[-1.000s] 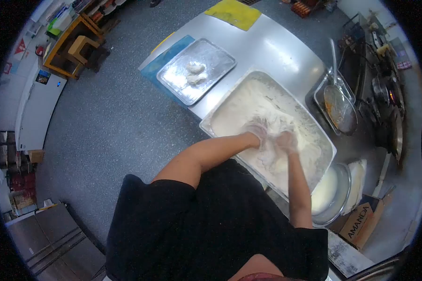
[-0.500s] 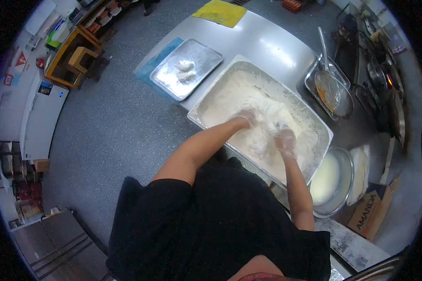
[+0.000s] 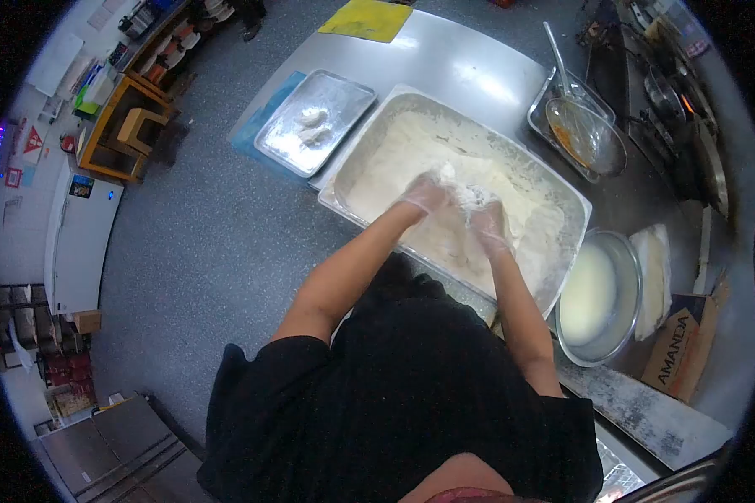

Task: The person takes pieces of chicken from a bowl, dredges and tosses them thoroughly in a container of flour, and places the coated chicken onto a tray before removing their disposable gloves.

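A deep metal pan [image 3: 361, 197] of white flour stands at the near edge of the steel table. Both hands wear clear, floury gloves. My left hand [image 3: 425, 193] is over the flour near the pan's middle, and my right hand [image 3: 488, 224] faces it from the right. Between them is a floury white clump [image 3: 471, 196], with the fingers of both hands closed around its sides; what lies inside the flour coating is hidden. A flat metal tray [image 3: 340, 101] with a few white floured pieces [image 3: 314, 126] sits left of the pan.
A metal bowl [image 3: 633, 289] of pale liquid stands right of the pan, beside a cardboard box [image 3: 684, 348]. Behind it a mesh strainer [image 3: 585, 138] rests on a small tray. A yellow sheet [image 3: 366, 20] lies at the far edge. Pans [image 3: 664, 94] are at the right.
My hands have come up out of the loose flour and closer together, with a floury clump now between them. The view has shifted, so the pan and trays appear further left and higher.
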`<state>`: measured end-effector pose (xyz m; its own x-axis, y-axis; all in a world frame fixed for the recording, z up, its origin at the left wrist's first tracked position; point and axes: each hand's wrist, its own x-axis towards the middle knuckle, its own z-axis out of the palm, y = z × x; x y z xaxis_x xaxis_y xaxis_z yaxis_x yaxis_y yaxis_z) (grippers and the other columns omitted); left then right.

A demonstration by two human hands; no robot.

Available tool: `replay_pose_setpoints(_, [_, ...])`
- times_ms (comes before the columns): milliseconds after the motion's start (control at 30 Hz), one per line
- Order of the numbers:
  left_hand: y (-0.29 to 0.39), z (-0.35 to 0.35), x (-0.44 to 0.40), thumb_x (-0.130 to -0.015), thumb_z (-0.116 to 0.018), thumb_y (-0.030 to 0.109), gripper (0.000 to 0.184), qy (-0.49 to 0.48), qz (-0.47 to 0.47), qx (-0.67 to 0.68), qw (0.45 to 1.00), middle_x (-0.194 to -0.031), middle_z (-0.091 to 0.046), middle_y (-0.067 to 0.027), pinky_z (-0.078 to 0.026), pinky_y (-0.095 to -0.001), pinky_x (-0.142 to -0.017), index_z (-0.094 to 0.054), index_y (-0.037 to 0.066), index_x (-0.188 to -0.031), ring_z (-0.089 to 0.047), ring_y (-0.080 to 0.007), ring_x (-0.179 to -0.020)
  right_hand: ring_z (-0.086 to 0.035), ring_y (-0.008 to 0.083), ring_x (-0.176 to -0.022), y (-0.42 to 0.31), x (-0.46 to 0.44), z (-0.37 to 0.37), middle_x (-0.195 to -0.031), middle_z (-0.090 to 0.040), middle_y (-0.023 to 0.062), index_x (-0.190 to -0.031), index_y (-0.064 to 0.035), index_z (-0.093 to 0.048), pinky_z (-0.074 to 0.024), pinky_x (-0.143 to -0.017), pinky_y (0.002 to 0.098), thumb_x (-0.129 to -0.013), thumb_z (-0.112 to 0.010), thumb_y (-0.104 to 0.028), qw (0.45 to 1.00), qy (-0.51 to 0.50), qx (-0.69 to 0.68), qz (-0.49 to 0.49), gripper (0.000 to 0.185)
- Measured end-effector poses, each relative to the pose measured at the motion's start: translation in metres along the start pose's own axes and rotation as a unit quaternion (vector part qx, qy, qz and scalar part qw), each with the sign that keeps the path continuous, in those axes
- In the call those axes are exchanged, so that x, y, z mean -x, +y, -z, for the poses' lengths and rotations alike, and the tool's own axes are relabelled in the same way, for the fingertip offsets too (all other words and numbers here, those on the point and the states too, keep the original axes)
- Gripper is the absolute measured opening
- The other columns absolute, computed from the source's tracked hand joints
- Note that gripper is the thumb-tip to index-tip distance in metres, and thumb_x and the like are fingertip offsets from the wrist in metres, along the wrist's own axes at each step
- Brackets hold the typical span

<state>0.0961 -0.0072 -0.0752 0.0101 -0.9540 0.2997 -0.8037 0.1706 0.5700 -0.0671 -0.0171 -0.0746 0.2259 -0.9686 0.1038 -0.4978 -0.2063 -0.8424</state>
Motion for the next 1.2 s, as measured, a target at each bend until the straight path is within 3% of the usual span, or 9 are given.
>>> replay_pose_setpoints(233, [0.014, -0.027, -0.003, -0.084, -0.039, 0.020, 0.029, -0.172, 0.030, -0.136, 0.975, -0.099, -0.055, -0.0239, -0.040, -0.0431, -0.087, -0.059, 0.001, -0.095, -0.054, -0.0343, -0.095, -0.051, 0.0263, -0.107, -0.023, 0.002, -0.020, -0.113, -0.055, 0.0164, -0.104, -0.0017, -0.059, -0.0370, -0.092, 0.0338, -0.078, -0.052, -0.014, 0.992, 0.126, 0.014, 0.007, 0.029])
replay_pose_setpoints(400, [0.012, -0.037, 0.008, -0.081, -0.044, 0.020, 0.032, 0.020, 0.209, 0.081, 0.974, -0.103, -0.054, -0.0259, -0.038, -0.0455, -0.089, -0.055, 0.000, -0.104, -0.051, -0.0391, -0.100, -0.053, 0.0276, -0.104, -0.034, 0.008, -0.017, -0.106, -0.058, 0.0181, -0.106, 0.0036, -0.055, -0.0382, -0.092, 0.0330, -0.078, -0.053, -0.014, 0.972, 0.222, -0.009, 0.072, 0.033])
replay_pose_setpoints(500, [0.002, -0.044, 0.005, -0.086, -0.038, 0.026, 0.036, -0.210, 0.120, -0.157, 0.958, -0.110, -0.052, -0.0252, -0.042, -0.0435, -0.085, -0.055, 0.002, -0.106, -0.053, -0.0364, -0.098, -0.055, 0.0290, -0.101, -0.052, 0.007, -0.004, -0.102, -0.059, 0.0195, -0.104, 0.0032, -0.056, -0.0398, -0.090, 0.0326, -0.079, -0.052, -0.016, 0.992, 0.090, 0.028, -0.088, 0.032])
replay_pose_setpoints(567, [-0.030, -0.088, 0.017, -0.086, -0.037, 0.026, 0.035, 0.126, 0.148, -0.090, 0.977, -0.107, -0.054, -0.0225, -0.043, -0.0427, -0.083, -0.055, 0.002, -0.105, -0.054, -0.0349, -0.097, -0.055, 0.0295, -0.101, -0.010, -0.003, -0.013, -0.103, -0.059, 0.0203, -0.104, 0.0034, -0.056, -0.0403, -0.088, 0.0323, -0.081, -0.051, -0.020, 0.983, 0.185, 0.015, 0.018, 0.034])
replay_pose_setpoints(667, [0.021, -0.031, 0.007, -0.081, -0.046, 0.022, 0.033, -0.101, 0.122, -0.048, 0.986, -0.114, -0.053, -0.0174, -0.039, -0.0397, -0.091, -0.054, 0.010, -0.110, -0.051, -0.0325, -0.104, -0.055, 0.0300, -0.100, 0.006, 0.014, -0.039, -0.102, -0.059, 0.0202, -0.102, 0.0035, -0.057, -0.0409, -0.087, 0.0326, -0.083, -0.047, -0.024, 0.962, 0.145, 0.227, -0.048, 0.035])
replay_pose_setpoints(800, [-0.001, -0.028, 0.002, -0.081, -0.046, 0.021, 0.031, 0.088, 0.192, 0.067, 0.975, -0.115, -0.051, -0.0199, -0.038, -0.0384, -0.091, -0.056, 0.005, -0.105, -0.047, -0.0365, -0.107, -0.057, 0.0304, -0.088, 0.015, -0.004, -0.026, -0.101, -0.058, 0.0229, -0.102, 0.0038, -0.057, -0.0447, -0.078, 0.0362, -0.079, -0.050, -0.018, 0.982, 0.170, -0.068, -0.053, 0.033])
replay_pose_setpoints(900, [0.030, -0.021, 0.009, -0.080, -0.046, 0.021, 0.032, 0.010, 0.097, 0.060, 0.993, -0.113, -0.052, -0.0204, -0.038, -0.0399, -0.092, -0.056, 0.004, -0.105, -0.047, -0.0361, -0.107, -0.059, 0.0227, -0.080, 0.036, -0.008, -0.051, -0.095, -0.061, 0.0180, -0.103, 0.0042, -0.057, -0.0466, -0.072, 0.0316, -0.081, -0.048, -0.015, 0.933, 0.141, 0.315, -0.102, 0.031])
replay_pose_setpoints(1000, [0.006, -0.035, 0.011, -0.081, -0.048, 0.020, 0.038, 0.032, 0.049, -0.120, 0.991, -0.120, -0.047, -0.0213, -0.034, -0.0398, -0.096, -0.051, 0.003, -0.114, -0.046, -0.0354, -0.110, -0.060, 0.0233, -0.077, -0.037, -0.004, -0.006, -0.092, -0.062, 0.0162, -0.106, 0.0018, -0.055, -0.0462, -0.071, 0.0324, -0.083, -0.049, -0.017, 0.940, 0.195, -0.214, -0.181, 0.031])
replay_pose_setpoints(1200, [0.028, -0.013, 0.009, -0.084, -0.047, 0.014, 0.024, 0.123, -0.018, -0.037, 0.992, -0.097, -0.053, -0.0161, -0.044, -0.0379, -0.074, -0.050, 0.002, -0.104, -0.054, -0.0276, -0.088, -0.059, 0.0165, -0.083, -0.038, 0.008, -0.003, -0.099, -0.058, 0.0105, -0.115, -0.0008, -0.048, -0.0497, -0.065, 0.0282, -0.085, -0.047, -0.015, 0.981, 0.062, -0.150, -0.110, 0.033])
